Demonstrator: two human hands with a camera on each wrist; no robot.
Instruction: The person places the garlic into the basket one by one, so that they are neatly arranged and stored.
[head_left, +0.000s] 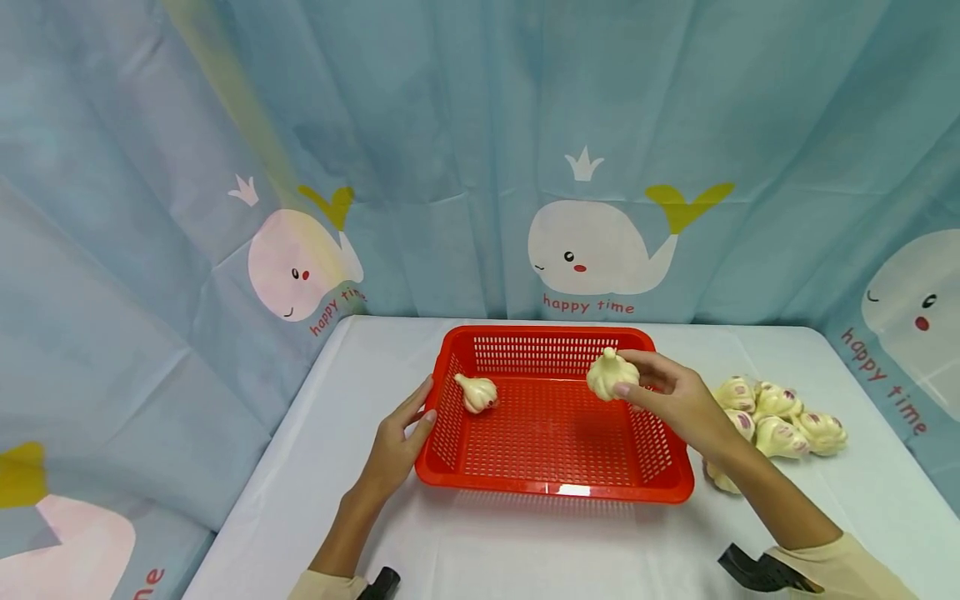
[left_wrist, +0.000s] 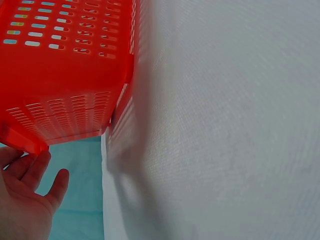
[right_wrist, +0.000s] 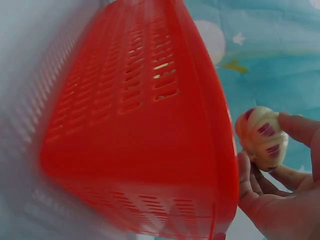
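A red perforated plastic basket point(head_left: 555, 488) stands on the white table, with one garlic bulb point(head_left: 477, 394) lying inside near its left wall. My right hand point(head_left: 678, 402) pinches another garlic bulb point(head_left: 612, 375) between thumb and fingers, above the right part of the basket. In the right wrist view purple patches show on this held garlic bulb point(right_wrist: 262, 138), beyond the basket's rim. At the basket's left rim, my left hand point(head_left: 397, 446) touches the edge with fairly straight fingers. The left wrist view shows its fingertips against the red rim, with the thumb apart.
Several garlic bulbs point(head_left: 780, 437) lie piled on the white tablecloth point(head_left: 525, 550), right of the basket and beside my right forearm. A blue curtain point(head_left: 450, 167) with whale prints hangs behind the table's far edge and along both sides.
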